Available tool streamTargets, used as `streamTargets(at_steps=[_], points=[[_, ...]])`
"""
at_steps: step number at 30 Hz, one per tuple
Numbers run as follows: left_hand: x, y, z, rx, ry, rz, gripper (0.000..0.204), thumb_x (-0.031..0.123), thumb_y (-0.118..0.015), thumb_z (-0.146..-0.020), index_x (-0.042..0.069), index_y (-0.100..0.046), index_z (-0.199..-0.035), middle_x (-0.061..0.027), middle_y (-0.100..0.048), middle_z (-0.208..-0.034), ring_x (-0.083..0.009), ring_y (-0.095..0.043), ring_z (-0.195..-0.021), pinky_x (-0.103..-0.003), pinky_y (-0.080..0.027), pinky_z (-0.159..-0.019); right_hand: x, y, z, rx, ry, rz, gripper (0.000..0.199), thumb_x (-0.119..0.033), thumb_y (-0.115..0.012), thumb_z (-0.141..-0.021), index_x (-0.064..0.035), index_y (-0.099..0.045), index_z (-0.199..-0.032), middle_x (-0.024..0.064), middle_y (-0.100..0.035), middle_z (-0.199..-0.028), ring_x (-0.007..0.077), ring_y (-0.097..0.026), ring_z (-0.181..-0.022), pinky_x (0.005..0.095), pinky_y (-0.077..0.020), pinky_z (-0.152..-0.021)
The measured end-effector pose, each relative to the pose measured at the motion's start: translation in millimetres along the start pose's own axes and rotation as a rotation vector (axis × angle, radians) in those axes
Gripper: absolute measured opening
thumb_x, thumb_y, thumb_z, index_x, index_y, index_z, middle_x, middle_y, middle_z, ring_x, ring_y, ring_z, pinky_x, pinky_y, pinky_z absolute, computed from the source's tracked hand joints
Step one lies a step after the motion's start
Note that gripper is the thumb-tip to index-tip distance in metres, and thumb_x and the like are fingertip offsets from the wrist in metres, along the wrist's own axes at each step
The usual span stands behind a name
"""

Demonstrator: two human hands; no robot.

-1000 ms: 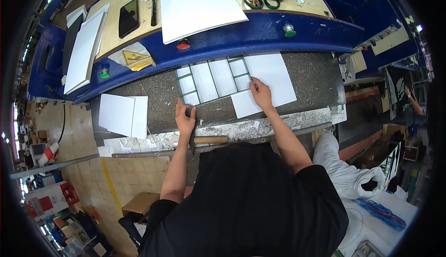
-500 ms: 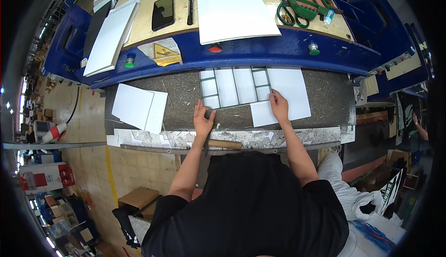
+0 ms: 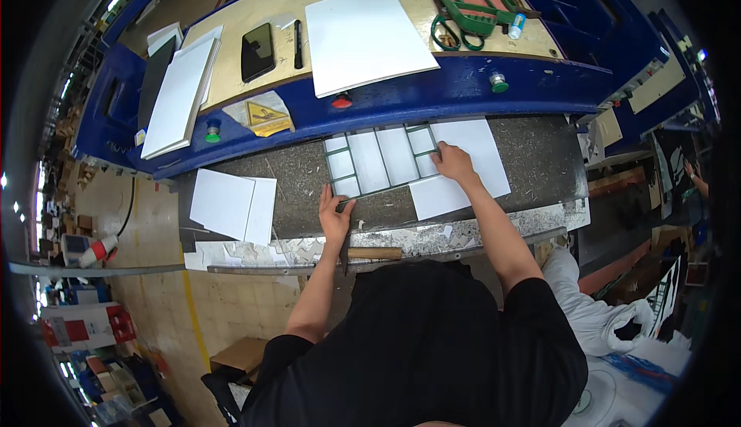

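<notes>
A rectangular frame of thin dark-green strips (image 3: 393, 158), divided into several compartments, lies on the dark worktop. White shows through its compartments. My left hand (image 3: 334, 215) grips its near left corner, thumb bent toward the fingers. At the right edge, my right hand (image 3: 455, 163) has its fingers closed on the strip. A white sheet (image 3: 471, 149) lies flat on the right, partly under the frame and my right hand. The frame's far edge sits close below the blue machine front.
White sheets (image 3: 221, 203) lie on the left of the worktop (image 3: 297, 172). A wooden stick (image 3: 375, 253) rests at the near edge. On the upper shelf are a phone (image 3: 258, 52), a marker (image 3: 298, 45), white sheets (image 3: 367, 41), scissors (image 3: 457, 35) and green pieces (image 3: 467, 6).
My right hand has shifted slightly farther up the frame's right edge. My left hand stays at the near left corner. The whole view has tilted and moved a little.
</notes>
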State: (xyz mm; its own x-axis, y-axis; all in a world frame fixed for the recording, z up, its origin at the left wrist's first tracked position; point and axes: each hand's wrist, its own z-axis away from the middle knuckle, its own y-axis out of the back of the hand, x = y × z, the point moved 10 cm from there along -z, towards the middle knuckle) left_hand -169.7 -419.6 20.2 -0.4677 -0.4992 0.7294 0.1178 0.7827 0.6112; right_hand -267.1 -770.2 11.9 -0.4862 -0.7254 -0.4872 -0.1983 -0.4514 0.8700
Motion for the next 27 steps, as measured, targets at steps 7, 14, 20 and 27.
streamTargets(at_steps=[7,14,20,27], points=[[-2,2,-5,-0.072,-0.01,-0.04,0.021,0.011,-0.08,-0.068,0.002,-0.069,-0.083,-0.0273,-0.055,-0.126,-0.0386,-0.044,-0.129,-0.041,-0.037,-0.105,-6,-11,-5,-0.297,0.021,0.036,0.027,-0.028,-0.053,-0.087,-0.0028,-0.059,-0.096,0.0199,-0.067,-0.093,0.0371,-0.063,-0.09,0.0461,-0.049,-0.082],[0,0,-7,-0.065,0.019,-0.093,0.022,0.01,-0.08,-0.067,0.0,-0.068,-0.082,-0.0254,-0.057,-0.124,-0.0393,-0.047,-0.126,-0.044,-0.04,-0.101,-9,-8,-3,-0.134,0.125,0.077,0.026,-0.026,-0.051,-0.086,-0.0021,-0.06,-0.094,0.0213,-0.067,-0.089,0.0378,-0.064,-0.087,0.0478,-0.05,-0.08],[-4,-2,-5,-0.045,0.052,-0.102,0.021,0.011,-0.079,-0.068,0.003,-0.066,-0.082,-0.0251,-0.057,-0.124,-0.0361,-0.048,-0.126,-0.045,-0.036,-0.101,-12,-6,-1,-0.127,0.151,0.069,0.026,-0.024,-0.049,-0.088,-0.0008,-0.059,-0.093,0.0226,-0.066,-0.087,0.0384,-0.064,-0.085,0.0487,-0.0498,-0.078],[-8,-4,0,-0.019,0.059,-0.138,0.019,0.012,-0.078,-0.069,0.004,-0.065,-0.08,-0.0269,-0.057,-0.124,-0.0355,-0.047,-0.126,-0.045,-0.035,-0.101,-13,-9,3,-0.078,0.206,0.049,0.025,-0.023,-0.048,-0.088,0.0,-0.058,-0.092,0.0226,-0.066,-0.085,0.0396,-0.064,-0.08,0.0495,-0.0498,-0.076]])
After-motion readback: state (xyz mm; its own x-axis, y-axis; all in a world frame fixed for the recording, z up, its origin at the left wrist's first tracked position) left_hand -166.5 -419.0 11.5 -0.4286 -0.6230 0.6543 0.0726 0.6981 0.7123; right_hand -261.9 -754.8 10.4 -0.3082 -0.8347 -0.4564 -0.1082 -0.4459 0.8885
